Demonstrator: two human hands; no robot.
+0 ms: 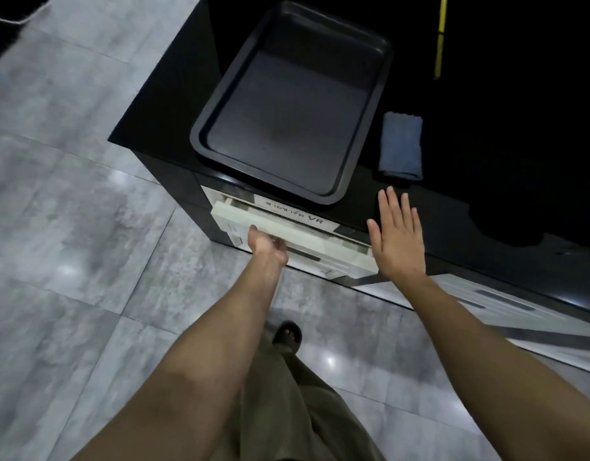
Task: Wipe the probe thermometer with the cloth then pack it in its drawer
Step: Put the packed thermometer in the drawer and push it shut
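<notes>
A white drawer [297, 236] under the black counter's front edge stands slightly pulled out, with a paper label reading "VR" above it. My left hand [267, 247] curls under the drawer's front lip, gripping it. My right hand [398, 236] hovers flat with its fingers spread over the counter edge, at the drawer's right end, and holds nothing. A folded blue-grey cloth [401, 146] lies on the counter just beyond my right hand. I cannot see the probe thermometer.
A large empty black tray [200, 128] sits on the black counter [160, 104], its near corner over the drawer. A thin yellow strip [440, 38] stands at the back right. More white drawers [499, 299] run to the right. Grey tiled floor lies left and below.
</notes>
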